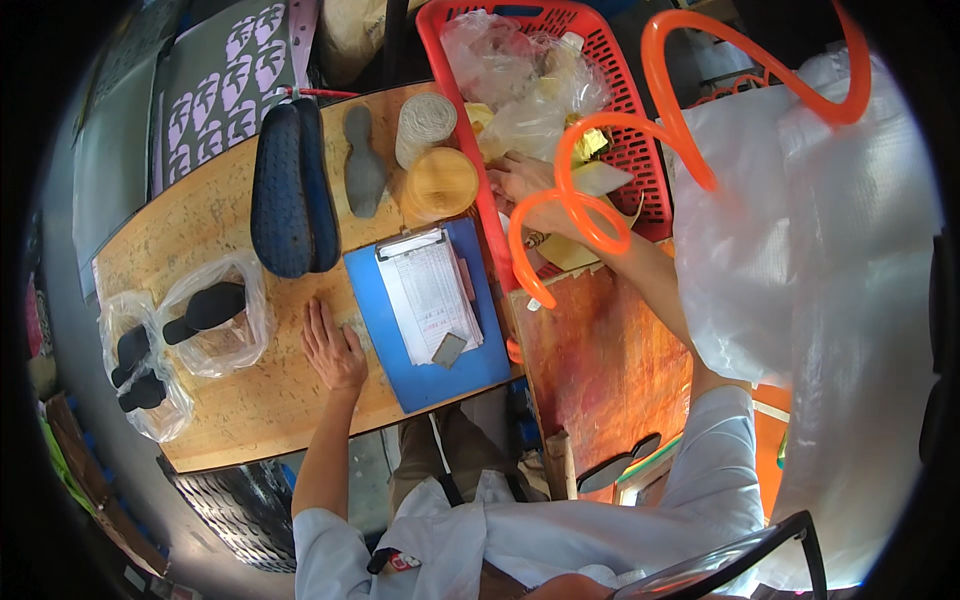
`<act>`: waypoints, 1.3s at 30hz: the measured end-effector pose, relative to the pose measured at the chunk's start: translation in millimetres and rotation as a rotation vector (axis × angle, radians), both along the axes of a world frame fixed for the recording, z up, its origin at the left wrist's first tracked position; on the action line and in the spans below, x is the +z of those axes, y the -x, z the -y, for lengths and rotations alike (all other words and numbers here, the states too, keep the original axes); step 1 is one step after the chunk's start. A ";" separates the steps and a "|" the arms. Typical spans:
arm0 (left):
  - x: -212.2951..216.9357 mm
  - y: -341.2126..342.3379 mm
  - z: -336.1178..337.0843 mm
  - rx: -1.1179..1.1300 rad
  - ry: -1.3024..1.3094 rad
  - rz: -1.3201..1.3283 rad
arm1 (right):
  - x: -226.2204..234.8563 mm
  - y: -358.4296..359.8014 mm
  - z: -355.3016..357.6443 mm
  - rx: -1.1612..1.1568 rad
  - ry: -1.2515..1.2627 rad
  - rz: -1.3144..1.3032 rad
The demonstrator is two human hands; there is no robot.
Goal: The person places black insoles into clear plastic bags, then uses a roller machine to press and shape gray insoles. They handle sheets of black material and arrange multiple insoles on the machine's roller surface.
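My left hand (334,346) lies flat on the wooden table (260,410), fingers stretched out and holding nothing. Just right of it is a blue clipboard (400,368) with printed sheets (418,290) and a small grey piece (449,348) on top. My right arm reaches forward into a red plastic basket (650,190), passing behind a coiled orange hose (597,240). Inside, my right hand (522,182) is at the left wall, beside clear plastic bags (540,125) and yellowish sheets (570,252). Its fingers are partly hidden, so I cannot tell whether they grip anything.
Dark blue shoe soles (283,190), a grey sole-shaped piece (364,165), a cord roll (427,128) and a round yellow tape roll (441,184) stand toward the back. Plastic bags with black pieces (213,310) lie left. Translucent sheeting (800,240) hangs right, by a reddish board (600,370).
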State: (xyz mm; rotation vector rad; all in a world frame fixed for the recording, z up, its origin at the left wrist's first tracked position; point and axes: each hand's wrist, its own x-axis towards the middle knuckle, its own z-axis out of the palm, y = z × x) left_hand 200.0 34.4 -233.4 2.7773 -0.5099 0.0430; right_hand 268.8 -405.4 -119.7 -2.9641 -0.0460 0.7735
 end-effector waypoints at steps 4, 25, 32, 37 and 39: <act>1.3 -0.9 1.3 0.001 -0.014 0.010 | 3.4 13.8 17.6 -0.019 0.057 -0.045; 3.2 -1.0 1.3 -0.004 0.033 0.022 | 14.3 14.0 57.4 -0.053 0.247 -0.126; 5.5 -1.7 1.3 -0.004 0.045 0.032 | 18.7 -16.3 62.4 -0.070 0.313 -0.166; 3.6 -1.7 0.0 -0.003 0.073 0.008 | 56.9 -14.8 77.2 -0.082 0.233 -0.403; 2.0 -2.1 -0.5 -0.008 0.064 0.028 | 67.6 -9.6 82.1 -0.107 0.275 -0.455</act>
